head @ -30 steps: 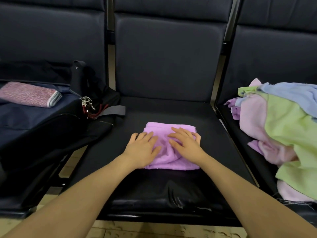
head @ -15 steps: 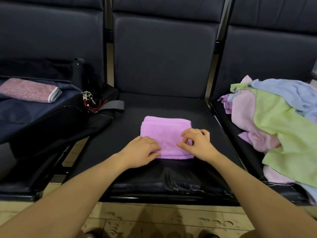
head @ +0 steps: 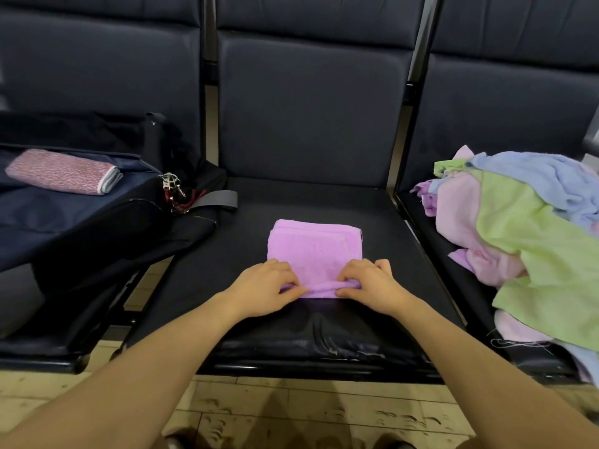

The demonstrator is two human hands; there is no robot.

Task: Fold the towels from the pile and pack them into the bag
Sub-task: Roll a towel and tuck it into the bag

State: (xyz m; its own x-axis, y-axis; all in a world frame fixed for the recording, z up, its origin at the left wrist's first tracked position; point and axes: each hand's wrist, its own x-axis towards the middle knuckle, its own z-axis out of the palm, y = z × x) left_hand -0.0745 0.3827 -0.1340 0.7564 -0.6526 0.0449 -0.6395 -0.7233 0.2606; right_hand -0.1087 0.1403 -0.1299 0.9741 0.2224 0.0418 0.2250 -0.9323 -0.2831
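Note:
A folded purple towel (head: pixel 316 251) lies on the middle black seat (head: pixel 389 228). My left hand (head: pixel 264 288) pinches its near edge on the left side. My right hand (head: pixel 368 285) pinches the same edge on the right, and the cloth bunches up between the two. A dark blue bag (head: pixel 64 218) lies open on the left seat with a folded pink patterned towel (head: pixel 63 171) inside it. The pile of loose towels (head: pixel 531 234), green, pink, blue and purple, sits on the right seat.
Dark seat backs (head: pixel 311 105) rise behind all three seats. A key clip with red cord (head: pixel 175 192) and a grey strap (head: pixel 217 199) hang from the bag onto the middle seat. Pale tiled floor (head: pixel 291 413) lies below the seat fronts.
Both hands slid back from the top of the purple towel to its near edge and now pinch it. The towel looks flatter and squarer than a second ago.

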